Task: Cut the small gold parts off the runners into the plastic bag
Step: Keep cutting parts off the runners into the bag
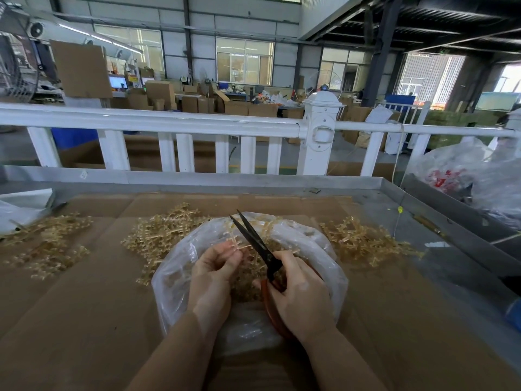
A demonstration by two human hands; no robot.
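A clear plastic bag [180, 275] lies open on the cardboard in front of me, with small gold parts [245, 289] heaped inside. Over its mouth my left hand [212, 275] pinches a gold runner [235, 242] between thumb and fingers. My right hand [298, 294] grips red-handled scissors [256, 241]. Their black blades stand apart and point up and away, just right of the runner. Whether the blades touch the runner I cannot tell.
Heaps of gold runners lie on the cardboard at the left [48, 244], behind the bag [160, 235] and at the right [363, 241]. A metal tray rim [197, 180] and a white railing [158, 119] close the far side. Plastic bags [462, 170] sit at far right.
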